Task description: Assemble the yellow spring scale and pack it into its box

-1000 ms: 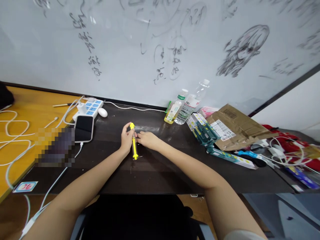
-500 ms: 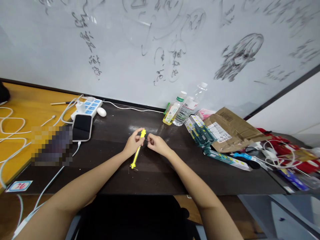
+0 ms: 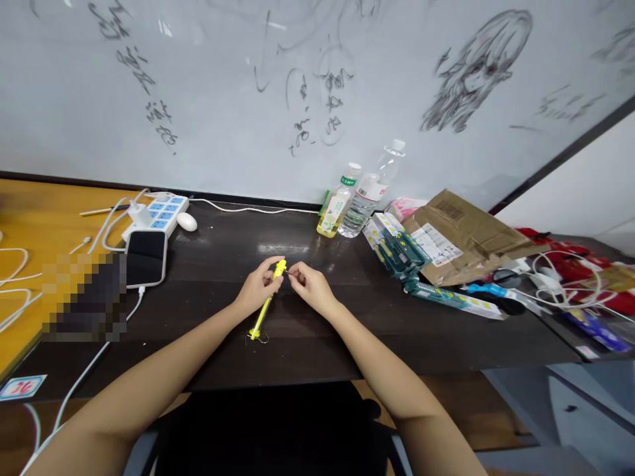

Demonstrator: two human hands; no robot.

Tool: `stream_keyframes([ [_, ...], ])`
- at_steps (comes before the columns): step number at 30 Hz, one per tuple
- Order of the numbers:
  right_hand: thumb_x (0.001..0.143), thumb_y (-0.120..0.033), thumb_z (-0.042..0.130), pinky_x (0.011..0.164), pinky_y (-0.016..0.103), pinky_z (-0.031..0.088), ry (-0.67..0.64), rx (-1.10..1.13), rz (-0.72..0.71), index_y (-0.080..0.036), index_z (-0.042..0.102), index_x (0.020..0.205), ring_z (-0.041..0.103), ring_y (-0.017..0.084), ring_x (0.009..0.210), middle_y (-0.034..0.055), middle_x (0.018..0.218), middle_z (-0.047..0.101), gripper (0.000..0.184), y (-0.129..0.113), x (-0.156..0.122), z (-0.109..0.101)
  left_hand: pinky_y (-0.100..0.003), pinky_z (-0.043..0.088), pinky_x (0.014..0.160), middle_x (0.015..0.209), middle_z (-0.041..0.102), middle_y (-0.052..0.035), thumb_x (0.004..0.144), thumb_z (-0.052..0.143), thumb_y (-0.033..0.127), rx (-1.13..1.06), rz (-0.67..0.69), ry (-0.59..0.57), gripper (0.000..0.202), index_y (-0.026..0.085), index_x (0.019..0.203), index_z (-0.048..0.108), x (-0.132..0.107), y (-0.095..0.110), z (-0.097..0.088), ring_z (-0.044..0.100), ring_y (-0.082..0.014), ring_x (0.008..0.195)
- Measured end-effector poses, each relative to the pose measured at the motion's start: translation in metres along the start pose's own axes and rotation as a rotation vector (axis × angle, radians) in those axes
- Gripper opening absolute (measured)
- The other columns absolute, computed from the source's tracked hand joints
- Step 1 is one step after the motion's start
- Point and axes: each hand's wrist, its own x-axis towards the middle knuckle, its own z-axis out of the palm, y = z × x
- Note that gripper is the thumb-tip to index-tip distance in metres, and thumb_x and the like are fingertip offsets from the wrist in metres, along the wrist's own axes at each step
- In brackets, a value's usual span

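My left hand [image 3: 258, 288] grips a slim yellow tool [image 3: 266, 304] near its upper end, above the dark desk [image 3: 317, 330]. The tool slants down to the left, and its lower tip with a small wire loop sits near the desk surface. My right hand [image 3: 307, 284] is pinched right at the tool's top end, fingertips close to my left thumb; what it pinches is too small to name.
A phone [image 3: 145, 258] on a cable lies left, by a blue-and-white power strip [image 3: 157, 215] and a white mouse [image 3: 187, 221]. Two bottles [image 3: 352, 201] stand at the back. Green packs [image 3: 397, 251], a cardboard parcel [image 3: 456, 235] and cables clutter the right.
The tool has swung from lying nearly straight to slanting with its top to the right. My right hand rose from beside the shaft to pinch at its top end.
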Motion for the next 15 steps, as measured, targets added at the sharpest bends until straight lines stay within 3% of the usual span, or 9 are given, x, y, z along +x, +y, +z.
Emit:
stream_keyframes([
  [8, 0.092, -0.021, 0.044, 0.062, 0.024, 0.040, 0.007, -0.278, -0.131, -0.019, 0.054, 0.093, 0.060, 0.015, 0.067, 0.0029, 0.079, 0.065, 0.011, -0.0037, -0.0012, -0.0031, -0.019, 0.035, 0.053, 0.059, 0.050, 0.0073, 0.084, 0.053, 0.028, 0.104, 0.009, 0.007, 0.047, 0.020, 0.131, 0.047, -0.0011, 0.0056, -0.0019, 0.044, -0.0079, 0.049],
  [15, 0.093, -0.020, 0.043, 0.059, 0.023, 0.036, -0.038, -0.411, -0.105, -0.019, 0.051, 0.095, 0.062, 0.015, 0.067, 0.0019, 0.077, 0.065, 0.008, -0.0061, -0.0010, -0.0016, -0.019, 0.037, 0.054, 0.059, 0.051, 0.0066, 0.085, 0.053, 0.029, 0.018, 0.008, 0.014, 0.048, 0.019, 0.132, 0.046, -0.0006, 0.0028, 0.0005, 0.045, -0.0081, 0.050],
])
